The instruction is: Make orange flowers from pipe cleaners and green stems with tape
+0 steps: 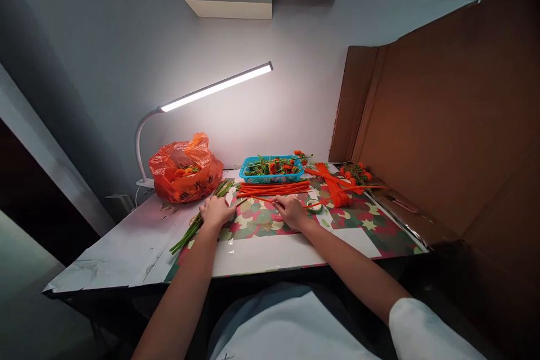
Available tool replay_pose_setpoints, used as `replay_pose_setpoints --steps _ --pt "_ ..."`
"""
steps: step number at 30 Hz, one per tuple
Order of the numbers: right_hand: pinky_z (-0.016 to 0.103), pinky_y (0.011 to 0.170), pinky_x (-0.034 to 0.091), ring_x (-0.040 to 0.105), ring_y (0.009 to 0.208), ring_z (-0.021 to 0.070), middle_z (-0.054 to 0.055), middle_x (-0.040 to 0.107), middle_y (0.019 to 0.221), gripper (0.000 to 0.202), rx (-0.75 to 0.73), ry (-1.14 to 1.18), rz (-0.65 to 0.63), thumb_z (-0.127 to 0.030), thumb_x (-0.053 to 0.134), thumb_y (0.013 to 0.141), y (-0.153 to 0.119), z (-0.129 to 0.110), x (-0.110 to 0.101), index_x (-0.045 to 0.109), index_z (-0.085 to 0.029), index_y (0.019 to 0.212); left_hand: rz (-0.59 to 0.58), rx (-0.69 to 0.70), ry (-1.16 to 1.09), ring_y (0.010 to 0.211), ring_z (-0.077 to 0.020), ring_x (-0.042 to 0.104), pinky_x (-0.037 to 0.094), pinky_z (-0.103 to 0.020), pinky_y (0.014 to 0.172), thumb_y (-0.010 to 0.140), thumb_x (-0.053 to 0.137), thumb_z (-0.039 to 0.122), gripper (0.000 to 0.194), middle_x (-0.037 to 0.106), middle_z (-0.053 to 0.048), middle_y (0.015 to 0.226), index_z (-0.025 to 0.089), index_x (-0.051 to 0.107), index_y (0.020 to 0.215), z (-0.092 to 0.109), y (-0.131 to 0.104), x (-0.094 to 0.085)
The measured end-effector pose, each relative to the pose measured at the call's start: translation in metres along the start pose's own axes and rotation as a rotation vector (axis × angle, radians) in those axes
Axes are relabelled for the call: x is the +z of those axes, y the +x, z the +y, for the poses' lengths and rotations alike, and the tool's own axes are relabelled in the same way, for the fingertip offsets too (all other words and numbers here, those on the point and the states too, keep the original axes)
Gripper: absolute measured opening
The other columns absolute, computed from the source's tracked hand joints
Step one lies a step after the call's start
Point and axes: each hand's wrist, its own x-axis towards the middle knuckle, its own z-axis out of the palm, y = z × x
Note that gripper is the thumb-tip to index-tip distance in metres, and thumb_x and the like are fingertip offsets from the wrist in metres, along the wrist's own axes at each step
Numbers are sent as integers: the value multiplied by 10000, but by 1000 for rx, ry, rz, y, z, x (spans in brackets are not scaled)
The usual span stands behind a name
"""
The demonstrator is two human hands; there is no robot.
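My left hand [217, 212] rests at a bundle of green stems [192, 234] on the left of the table, its fingers curled over them. A short, thin brownish stick [241, 201] juts out beside its thumb; its other end is hidden by the hand. To the right, my right hand [291, 211] is closed on a thin orange strip [261, 198], whose free end points left toward the stick. Just behind the hands lies a row of orange rods [274, 188]. A roll of green tape [314, 206] sits right of my right hand.
At the back stand a blue basket [271, 179] of orange flowers and a red plastic bag [185, 177]. Orange strips [336, 188] and more flowers [355, 173] lie to the right. A lit lamp [217, 88] hangs above; a cardboard wall [442, 107] borders the right.
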Motion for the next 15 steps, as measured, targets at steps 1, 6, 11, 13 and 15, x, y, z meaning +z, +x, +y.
replay_pose_setpoints --steps 1,6,11,13,15 --pt "264 714 303 552 645 135 -5 655 706 210 8 -2 4 -263 428 918 0 0 0 628 -215 872 -15 26 -9 989 -360 520 388 -448 778 702 561 437 271 621 -164 945 179 644 714 0 0 0" --pt "231 560 283 485 539 129 -20 573 594 219 58 56 -12 -230 395 903 0 2 1 601 -212 973 -15 119 -54 976 -328 544 387 -433 798 762 542 367 221 643 -142 929 169 618 701 3 2 1" --pt "221 551 298 479 561 120 -21 557 635 206 44 207 -5 -197 379 865 0 6 4 575 -202 924 38 316 -639 607 -165 559 412 -269 590 842 432 401 239 606 -30 680 191 541 806 21 -3 4" --pt "219 559 310 476 572 116 -23 545 652 179 39 259 13 -183 384 840 0 6 5 560 -196 869 18 371 -825 514 -136 514 380 -234 514 809 481 445 252 561 11 580 198 531 802 31 -8 6" --pt "218 555 310 463 567 114 -31 518 639 163 49 289 37 -186 383 832 1 6 5 545 -196 843 -18 386 -970 497 -127 509 364 -218 480 762 548 462 271 564 19 561 196 532 805 39 -13 8"
